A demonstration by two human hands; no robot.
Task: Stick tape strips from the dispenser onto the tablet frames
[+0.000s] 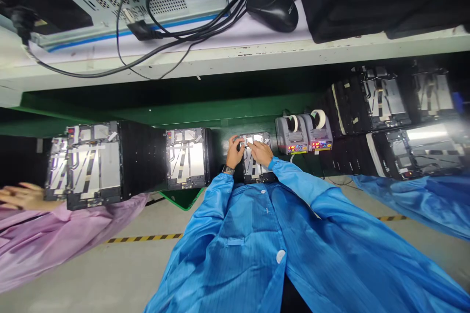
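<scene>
The left hand [235, 152] and right hand [261, 152] rest close together on the flat black metal tablet panel [260, 177], grip unclear; it looks light, stiff; its silver foil strips [249, 164] look fragile; take its edges.

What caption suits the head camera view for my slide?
Left hand and right hand touch a metal device frame on a green bench beside two tape dispensers.

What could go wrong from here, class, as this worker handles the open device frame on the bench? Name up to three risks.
The wristwatch beside the left hand sits close to the open device frame, so it could scratch or snag the exposed strips inside. The right hand works near the tape dispensers, and the blue sleeve might knock them. The next frame lies close by and could get bumped.
</scene>
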